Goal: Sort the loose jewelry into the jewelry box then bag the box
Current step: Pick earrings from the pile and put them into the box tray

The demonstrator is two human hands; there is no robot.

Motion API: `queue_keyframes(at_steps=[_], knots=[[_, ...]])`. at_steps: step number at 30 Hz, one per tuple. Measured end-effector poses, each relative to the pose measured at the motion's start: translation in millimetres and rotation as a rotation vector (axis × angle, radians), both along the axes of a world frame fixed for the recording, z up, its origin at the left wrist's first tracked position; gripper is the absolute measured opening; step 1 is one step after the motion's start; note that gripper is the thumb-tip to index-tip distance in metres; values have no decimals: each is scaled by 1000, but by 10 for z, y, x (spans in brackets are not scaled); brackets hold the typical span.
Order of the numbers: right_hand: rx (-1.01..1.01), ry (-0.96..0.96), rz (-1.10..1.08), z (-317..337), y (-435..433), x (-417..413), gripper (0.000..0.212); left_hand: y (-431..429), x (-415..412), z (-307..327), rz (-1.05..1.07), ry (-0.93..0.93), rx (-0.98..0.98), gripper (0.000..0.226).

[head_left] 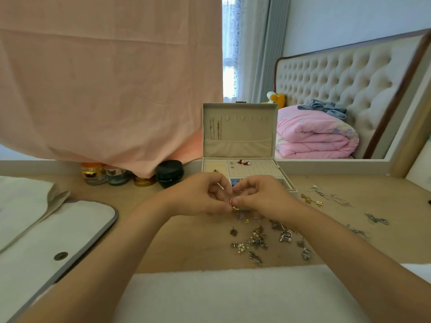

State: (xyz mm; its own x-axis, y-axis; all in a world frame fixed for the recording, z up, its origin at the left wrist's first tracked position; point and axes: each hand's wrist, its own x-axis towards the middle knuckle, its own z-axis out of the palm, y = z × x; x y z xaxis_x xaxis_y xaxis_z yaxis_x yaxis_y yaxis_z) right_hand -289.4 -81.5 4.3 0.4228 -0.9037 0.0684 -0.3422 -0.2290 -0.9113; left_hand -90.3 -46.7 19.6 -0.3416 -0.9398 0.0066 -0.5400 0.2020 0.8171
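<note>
Pinching a small gold metal hoop [234, 204] between curled fingers of left hand [200, 198] and right hand [264, 197], before the open cream jewelry box [247, 127]. Too small to judge its axis

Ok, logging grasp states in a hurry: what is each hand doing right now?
Left hand: pinching the small gold hoop.
Right hand: pinching the same hoop.

Both bare forearms reach forward and converge. The left hand [200, 198] and right hand [263, 197] meet at the fingertips, fingers curled, together pinching a small gold piece [234, 205].
</note>
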Motion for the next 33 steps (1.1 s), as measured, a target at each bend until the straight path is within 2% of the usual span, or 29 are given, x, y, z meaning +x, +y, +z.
queue_keyframes(at_steps=[2,6,11,23,27,33], knots=[[30,-70,-50,-14,-15,13,20,-18,4,-24,42,22,-71,19],[-39,-102,-52,-28,-27,23,2,-27,-7,-39,166,117,-201,8],[-81,-129,-52,-11,6,58,7,-50,-44,-75,296,223,-228,6],[161,-302,24,33,-13,71,8,-85,-7,-73,179,183,-241,10],[-25,-257,-112,50,-60,178,8,-127,26,-97,252,186,-270,8],[-372,18,-99,89,-169,342,20,-208,111,-130,463,336,-279,7]])
